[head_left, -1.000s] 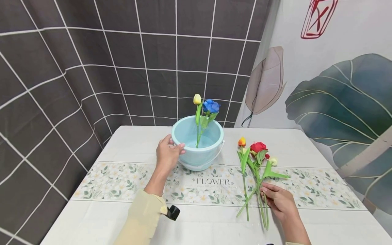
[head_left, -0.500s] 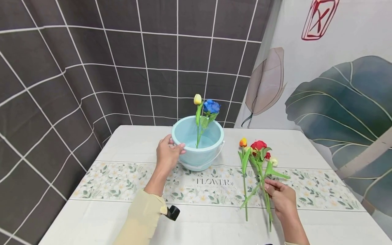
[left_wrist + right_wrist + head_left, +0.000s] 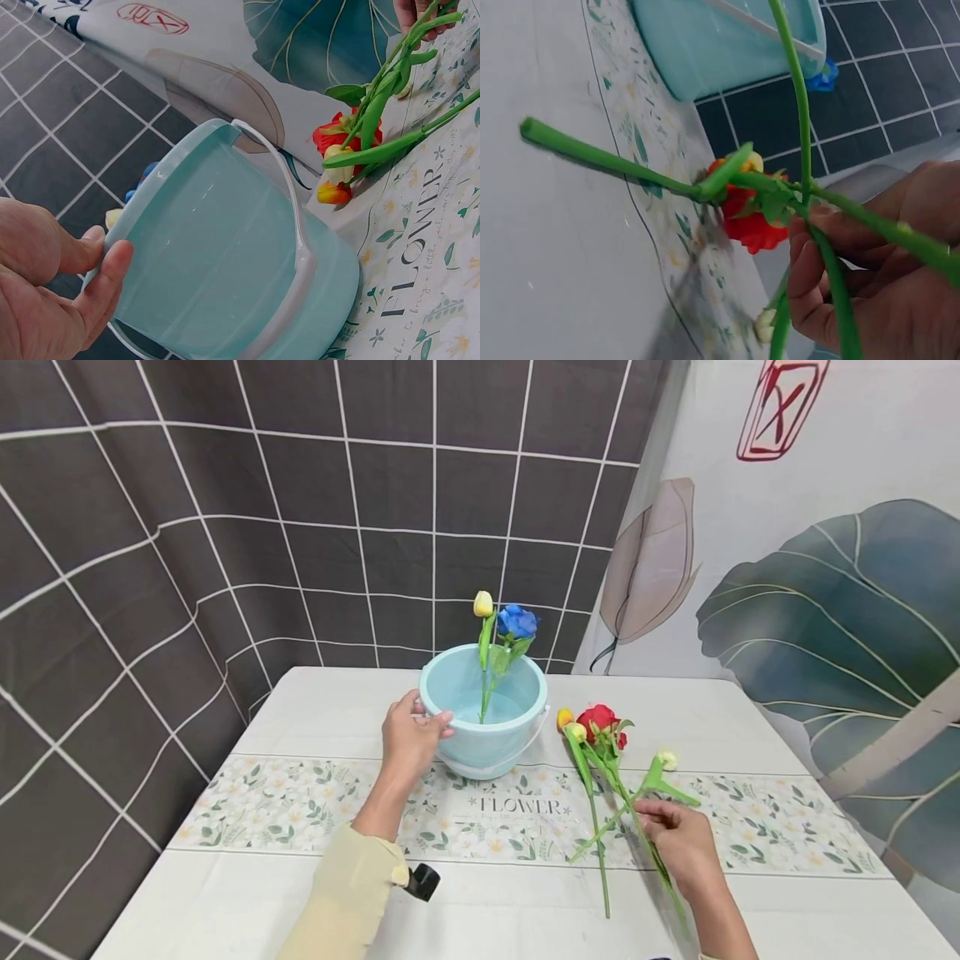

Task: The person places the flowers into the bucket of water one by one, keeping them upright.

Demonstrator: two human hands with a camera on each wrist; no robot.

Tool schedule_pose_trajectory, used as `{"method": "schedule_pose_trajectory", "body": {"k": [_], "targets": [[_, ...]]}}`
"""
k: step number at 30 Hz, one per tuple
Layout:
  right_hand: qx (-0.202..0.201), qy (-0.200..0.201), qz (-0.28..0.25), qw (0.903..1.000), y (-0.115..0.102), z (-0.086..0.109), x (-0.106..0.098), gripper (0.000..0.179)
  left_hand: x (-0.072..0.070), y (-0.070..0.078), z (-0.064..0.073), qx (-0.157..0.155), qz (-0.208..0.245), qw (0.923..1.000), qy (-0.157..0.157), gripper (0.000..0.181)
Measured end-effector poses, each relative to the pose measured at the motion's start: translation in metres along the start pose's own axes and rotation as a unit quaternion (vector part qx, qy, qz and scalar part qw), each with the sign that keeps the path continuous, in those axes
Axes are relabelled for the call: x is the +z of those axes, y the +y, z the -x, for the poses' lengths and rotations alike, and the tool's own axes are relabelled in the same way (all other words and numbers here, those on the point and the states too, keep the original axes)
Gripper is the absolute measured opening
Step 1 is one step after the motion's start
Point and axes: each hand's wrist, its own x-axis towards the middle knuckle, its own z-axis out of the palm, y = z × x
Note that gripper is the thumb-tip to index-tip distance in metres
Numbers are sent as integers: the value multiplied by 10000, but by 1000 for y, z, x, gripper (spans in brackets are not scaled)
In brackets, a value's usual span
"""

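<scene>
Right hand: we curl our right hand [image 3: 678,843] round a bunch of stems, fingers pinching them near the front of the table [image 3: 525,910].
Stems: the flower stems [image 3: 600,827] run long-axis up and away from our fingers, leaning left toward the bucket; their cut ends trail back past the hand.
Blooms: the red rose [image 3: 597,718] and the orange tulip [image 3: 564,719] ride at the far tip of the bunch, just right of the bucket and lifted off the cloth, as the left wrist view shows.
Stray bud: a small cream bud [image 3: 667,759] sits apart to the right, and we cannot tell whether it is in the grip.
Left hand: we hold the bucket rim with our left hand [image 3: 408,739], thumb inside and fingers wrapped round the wall.
Bucket: the pale blue bucket [image 3: 487,743] stands upright on the flowered runner [image 3: 300,802], left of the bunch and nearer our left hand.
In the way: its white handle [image 3: 536,735] hangs on the side facing the blooms.
Already inside: a yellow tulip [image 3: 483,603] and a blue rose [image 3: 517,621] stand up from the bucket.
Beyond: the grey checked curtain [image 3: 225,527] and the leaf-print curtain [image 3: 825,610].
</scene>
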Motion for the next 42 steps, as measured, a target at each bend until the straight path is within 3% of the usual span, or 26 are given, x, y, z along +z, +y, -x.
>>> {"method": "schedule_pose_trajectory", "body": {"k": [5, 9, 12, 16, 20, 22, 24, 25, 27, 30, 33, 35, 39, 42], "targets": [[-315, 429, 958, 9940, -1, 3, -3, 25, 0, -1, -1, 22, -5, 10000, 3, 66], [-374, 705, 1286, 9885, 0, 6, -5, 24, 0, 0, 0, 8, -4, 10000, -8, 66], [-722, 1046, 1513, 9803, 0, 7, -5, 24, 0, 0, 0, -13, -1, 10000, -2, 66], [-1709, 1622, 1855, 9540, -1, 7, -1, 24, 0, 0, 0, 3, 55, 10000, 12, 67], [-2834, 2021, 2193, 9115, -1, 6, 2, 28, 0, 0, 0, 10, 77, 10000, 1, 67], [-3208, 2103, 2348, 8932, -1, 6, 3, 31, 0, -1, 0, 10, 66, 10000, -1, 66], [-3430, 2079, 2441, 8829, 0, 5, 3, 33, 0, -1, 0, 20, 53, 10000, 4, 66], [-3468, 2030, 2453, 8822, 0, 5, 3, 33, 0, -1, 0, 31, 50, 10000, 7, 65], [-3426, 1847, 2398, 8894, 1, 6, 4, 31, 0, 0, 0, 49, 53, 10000, 13, 65], [-3061, 1459, 2143, 9160, 4, 6, 3, 27, 1, 0, 0, 56, 62, 10000, 13, 64], [-2434, 989, 1922, 9455, 5, 5, 2, 24, 0, 0, 0, 64, 53, 10000, 12, 65], [-1981, 658, 1884, 9596, 7, 3, 1, 23, 0, 0, 0, 82, 41, 10000, 13, 65], [-1237, 134, 1956, 9728, 13, -1, 4, 20, 0, 0, 0, 113, 56, 9999, 1, 65], [-906, 30, 1897, 9777, 18, -2, 8, 13, 0, 0, 0, 114, 82, 9999, 4, 65]]}}
